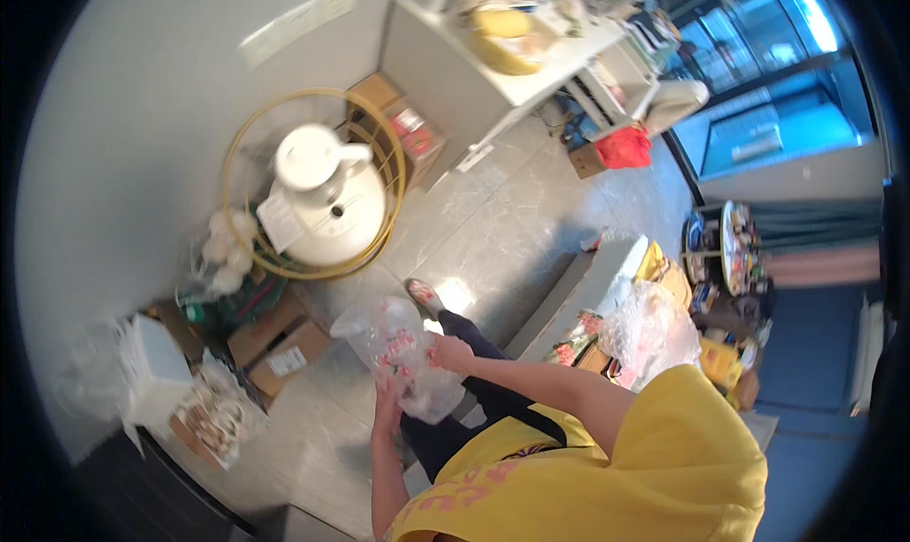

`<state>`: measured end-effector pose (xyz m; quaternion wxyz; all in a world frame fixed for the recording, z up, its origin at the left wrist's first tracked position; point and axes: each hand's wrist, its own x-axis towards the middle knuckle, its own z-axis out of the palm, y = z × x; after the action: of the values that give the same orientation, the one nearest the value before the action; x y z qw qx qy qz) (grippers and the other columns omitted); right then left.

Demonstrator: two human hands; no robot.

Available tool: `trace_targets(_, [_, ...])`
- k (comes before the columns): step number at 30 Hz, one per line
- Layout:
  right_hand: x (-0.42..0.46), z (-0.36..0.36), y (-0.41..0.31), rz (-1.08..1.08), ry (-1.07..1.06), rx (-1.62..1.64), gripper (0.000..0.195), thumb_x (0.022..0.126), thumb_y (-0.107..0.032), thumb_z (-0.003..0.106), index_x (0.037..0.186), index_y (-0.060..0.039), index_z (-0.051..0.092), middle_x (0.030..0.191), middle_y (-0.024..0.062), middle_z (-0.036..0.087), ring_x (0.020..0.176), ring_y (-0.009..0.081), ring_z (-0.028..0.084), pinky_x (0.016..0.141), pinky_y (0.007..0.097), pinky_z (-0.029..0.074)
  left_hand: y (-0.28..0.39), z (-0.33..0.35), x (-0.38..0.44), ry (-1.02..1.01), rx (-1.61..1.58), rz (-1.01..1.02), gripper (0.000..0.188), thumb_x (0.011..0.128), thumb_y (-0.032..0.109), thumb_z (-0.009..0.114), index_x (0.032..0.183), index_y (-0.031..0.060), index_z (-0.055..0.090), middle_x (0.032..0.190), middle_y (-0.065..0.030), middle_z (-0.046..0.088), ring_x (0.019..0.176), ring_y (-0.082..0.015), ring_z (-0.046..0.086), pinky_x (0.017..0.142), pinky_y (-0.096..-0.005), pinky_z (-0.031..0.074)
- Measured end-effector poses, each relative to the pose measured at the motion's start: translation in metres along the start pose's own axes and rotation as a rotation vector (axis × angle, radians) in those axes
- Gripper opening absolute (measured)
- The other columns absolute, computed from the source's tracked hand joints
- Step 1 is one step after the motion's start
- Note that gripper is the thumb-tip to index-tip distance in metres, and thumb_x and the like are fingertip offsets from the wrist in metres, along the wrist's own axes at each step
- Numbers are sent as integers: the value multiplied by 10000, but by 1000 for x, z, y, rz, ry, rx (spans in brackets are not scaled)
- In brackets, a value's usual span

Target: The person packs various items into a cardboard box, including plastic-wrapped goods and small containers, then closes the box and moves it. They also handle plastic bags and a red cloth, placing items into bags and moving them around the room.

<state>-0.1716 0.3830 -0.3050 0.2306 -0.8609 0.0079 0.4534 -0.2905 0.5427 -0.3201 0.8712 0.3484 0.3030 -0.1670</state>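
A translucent plastic bag (398,350) with red print hangs crumpled in front of my legs, between both hands. My right hand (453,354) grips its right side with bent fingers. At the lower left edge of the bag, my left hand (386,408) holds the plastic, its fingers partly hidden behind it. Whether anything lies inside the bag cannot be made out. Below the bag are my dark trousers (434,442), and one slippered foot (424,295) shows on the grey tiled floor (490,222).
A yellow wire basket (393,238) surrounds a white lidded appliance (334,215) ahead. Cardboard boxes (277,343) and a bag of white round items (229,250) lie leftward. A cluttered white desk (455,66) stands beyond. On the right, a bench (561,293) bears bags; a person's leg (679,101) shows far off.
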Motion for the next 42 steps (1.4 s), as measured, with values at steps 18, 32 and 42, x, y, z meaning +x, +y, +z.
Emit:
trace_targets(18, [-66, -299, 312, -468, 77, 984, 263, 809, -229, 599, 976, -25, 600, 856, 21, 603, 817, 97, 526, 748, 282, 440, -112, 455, 233, -382, 835, -270, 468, 805, 116, 575, 1236, 44, 409, 1000, -76, 555, 818, -152, 575, 661, -261, 497])
trace_targets(32, [134, -710, 436, 31, 733, 1095, 387, 890, -281, 451, 1163, -6, 468, 951, 75, 540, 831, 174, 545, 734, 299, 491, -14, 626, 328, -358, 708, -411, 365, 774, 45, 474, 1126, -38, 518, 996, -55, 576, 819, -113, 566, 644, -210, 457])
trace_targets(42, [165, -759, 412, -116, 348, 1246, 299, 875, -94, 373, 1142, -10, 475, 1014, 85, 540, 904, 183, 547, 760, 316, 498, -1, 714, 375, -333, 594, -364, 357, 749, 5, 451, 1086, 14, 569, 983, -29, 591, 816, -86, 547, 708, -216, 421])
